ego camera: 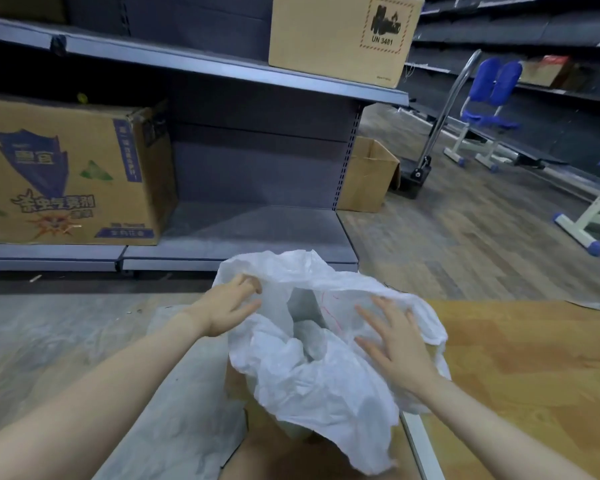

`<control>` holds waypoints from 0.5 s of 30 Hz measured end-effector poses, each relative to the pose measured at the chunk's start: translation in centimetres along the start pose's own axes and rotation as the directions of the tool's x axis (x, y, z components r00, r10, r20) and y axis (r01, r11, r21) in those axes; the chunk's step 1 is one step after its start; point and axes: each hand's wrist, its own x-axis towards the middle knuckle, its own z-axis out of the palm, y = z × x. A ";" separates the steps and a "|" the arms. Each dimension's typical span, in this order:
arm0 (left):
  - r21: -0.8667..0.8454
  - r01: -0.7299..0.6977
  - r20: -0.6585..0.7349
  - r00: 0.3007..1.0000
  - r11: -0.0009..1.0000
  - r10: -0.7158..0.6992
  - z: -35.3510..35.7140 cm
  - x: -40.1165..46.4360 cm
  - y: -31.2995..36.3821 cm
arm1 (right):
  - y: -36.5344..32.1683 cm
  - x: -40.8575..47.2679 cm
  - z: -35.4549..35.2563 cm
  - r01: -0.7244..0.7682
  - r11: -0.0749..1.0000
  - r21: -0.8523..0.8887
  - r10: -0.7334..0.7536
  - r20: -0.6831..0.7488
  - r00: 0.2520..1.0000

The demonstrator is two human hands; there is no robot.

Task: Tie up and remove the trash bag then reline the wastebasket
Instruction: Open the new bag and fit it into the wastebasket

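Thin white plastic film made up the trash bag, which stood on the floor in front of the lowest shelf of the grey rack, its mouth gaping upward and its rim folded loosely outward. What looked like a brown wastebasket showed only as a sliver under the bag's near-left side; we could not tell its shape or how far the bag sat in it.

Our left hand gripped the far-left rim of the bag, thumb and fingers curled into a fold of the film. Our right hand lay flat on the right rim with the fingers spread and straight, pressing the film and grasping nothing.

We judged the bag to be light, soft and without stiffness: it crumpled into sharp creases and held no form of its own. We judged the film to be somewhat slippery and liable to tear if pulled at one point. White crumpled contents lay inside, and they appeared light also.

We judged the correct hold to be at the rim, on opposite sides, with a gathered bunch of film in each hand rather than a single layer. The two bunches could then be drawn to the centre for tying.
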 end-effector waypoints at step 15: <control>0.076 0.167 0.192 0.965 0.983 -0.179 1.5 2.6 2.1 | 2.3 2.4 1.3 -0.611 0.523 0.594 0.290 0.550 0.783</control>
